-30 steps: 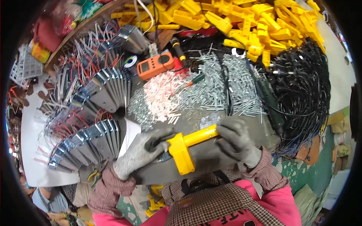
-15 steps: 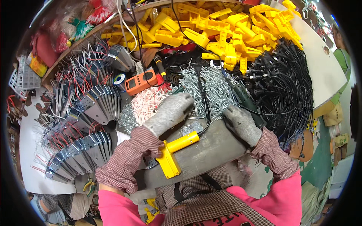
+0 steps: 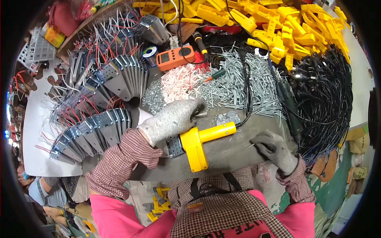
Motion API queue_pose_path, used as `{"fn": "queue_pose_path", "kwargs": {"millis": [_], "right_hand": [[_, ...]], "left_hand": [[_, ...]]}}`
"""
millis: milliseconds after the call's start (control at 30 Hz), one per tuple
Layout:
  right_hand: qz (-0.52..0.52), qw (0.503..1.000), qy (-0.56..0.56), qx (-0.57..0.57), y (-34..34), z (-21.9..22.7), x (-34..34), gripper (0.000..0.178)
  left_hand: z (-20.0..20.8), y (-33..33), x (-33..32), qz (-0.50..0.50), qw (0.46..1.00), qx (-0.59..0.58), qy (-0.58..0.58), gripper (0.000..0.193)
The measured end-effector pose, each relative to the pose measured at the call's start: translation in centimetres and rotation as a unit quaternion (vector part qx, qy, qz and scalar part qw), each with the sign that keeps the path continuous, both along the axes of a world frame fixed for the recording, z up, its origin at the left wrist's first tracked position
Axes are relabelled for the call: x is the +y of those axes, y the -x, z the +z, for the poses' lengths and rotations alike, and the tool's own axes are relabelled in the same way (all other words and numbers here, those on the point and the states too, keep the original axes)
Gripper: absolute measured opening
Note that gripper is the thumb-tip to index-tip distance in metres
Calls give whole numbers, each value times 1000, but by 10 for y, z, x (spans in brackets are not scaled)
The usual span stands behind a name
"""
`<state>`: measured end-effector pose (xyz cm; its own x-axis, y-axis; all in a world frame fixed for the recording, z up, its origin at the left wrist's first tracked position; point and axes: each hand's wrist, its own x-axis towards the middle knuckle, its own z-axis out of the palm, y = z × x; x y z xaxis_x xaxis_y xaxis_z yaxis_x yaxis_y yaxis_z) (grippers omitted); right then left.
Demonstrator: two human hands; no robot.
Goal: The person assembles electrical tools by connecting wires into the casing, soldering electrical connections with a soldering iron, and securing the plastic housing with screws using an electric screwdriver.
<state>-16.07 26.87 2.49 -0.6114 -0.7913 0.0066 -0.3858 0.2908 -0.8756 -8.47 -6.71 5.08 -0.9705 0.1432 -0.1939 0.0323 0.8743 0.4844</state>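
My gloved left hand point(image 3: 170, 121) is closed above the grey work surface, its fingertips by a small pale piece I cannot make out. Just below that hand lies a yellow plastic handle housing point(image 3: 194, 150), with a perforated metal plate point(image 3: 174, 146) at its left and a black cord running from its grip. My gloved right hand point(image 3: 276, 148), at the right of the surface, pinches a thin metal screw point(image 3: 250, 146). Beyond both hands spreads a heap of long silvery screws point(image 3: 258, 79). Left of it are a pile of pale pink small parts point(image 3: 178, 83) and a green-handled screwdriver point(image 3: 214, 75).
Metal plates with red and white wires point(image 3: 115, 79) stand in rows at left. An orange meter point(image 3: 175, 58) and solder spool point(image 3: 150, 54) sit behind. Yellow housings point(image 3: 278, 27) are heaped at the back. Black cords point(image 3: 325, 95) and a dark green power screwdriver point(image 3: 291, 105) lie right.
My right hand has drawn back from the screw heap toward the near edge, now with a screw. The left hand has come nearer, uncovering the green-handled screwdriver. The whole view has shifted.
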Motion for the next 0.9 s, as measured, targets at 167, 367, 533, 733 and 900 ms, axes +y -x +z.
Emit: {"fn": "queue_pose_path", "kwargs": {"millis": [167,367,533,733,900], "right_hand": [[100,951,-136,258,-4,5,2,31],[93,961,-25,260,-38,-4,-82,29],[140,955,-35,259,-41,-3,-95,30],[142,944,-109,278,-48,2,-101,32],[189,941,-65,272,-45,1,-100,30]], "left_hand": [[-3,-9,-6,-3,945,-90,-315,60],[-10,-14,4,-44,988,-18,-147,60],[0,-17,14,-66,990,52,-116,58],[-9,-25,16,-117,986,105,-63,58],[-21,-34,27,-71,986,146,-20,55]]}}
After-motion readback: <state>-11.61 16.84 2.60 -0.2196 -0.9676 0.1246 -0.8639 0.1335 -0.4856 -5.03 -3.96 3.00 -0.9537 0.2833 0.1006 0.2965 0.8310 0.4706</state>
